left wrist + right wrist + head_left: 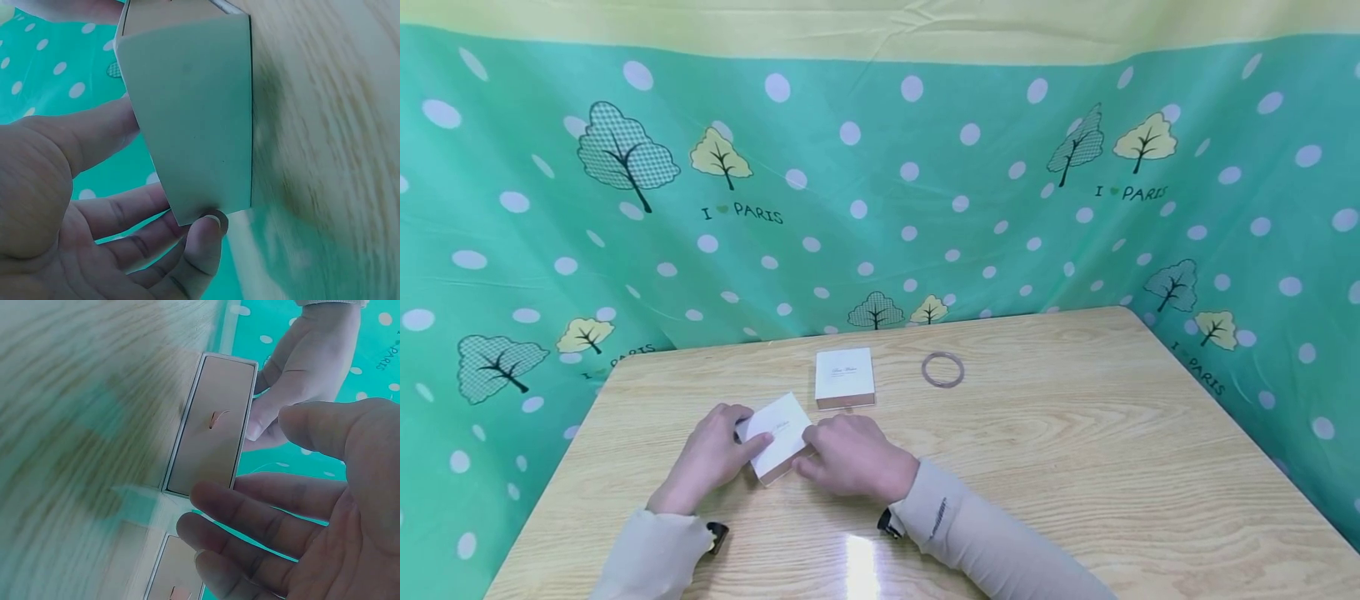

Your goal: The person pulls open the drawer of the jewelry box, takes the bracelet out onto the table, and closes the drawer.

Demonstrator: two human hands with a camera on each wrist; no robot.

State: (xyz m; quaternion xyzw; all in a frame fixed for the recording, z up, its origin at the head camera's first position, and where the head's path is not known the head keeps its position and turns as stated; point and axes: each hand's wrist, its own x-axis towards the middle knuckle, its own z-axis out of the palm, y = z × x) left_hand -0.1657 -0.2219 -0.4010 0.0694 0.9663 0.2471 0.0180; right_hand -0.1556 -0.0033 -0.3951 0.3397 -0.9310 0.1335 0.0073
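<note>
A white box (784,435) with faint lettering on its lid sits turned at an angle on the table. My left hand (718,446) grips it, thumb on top and fingers at the far side and corner. The right wrist view shows the box's pinkish drawer front (206,447) with a small ribbon pull tab (217,417) in its middle. At the near right corner is my right hand (853,454), its fingers loosely extended along the box's edge and its thumb apart from the tab. Whether those fingertips touch the box is hard to tell.
Behind the hands lies a second white box (845,375) of like kind. To its right, a thin brownish ring (924,371) rests flat on the wooden table (1045,467). A green dotted curtain (812,150) encloses the back and sides.
</note>
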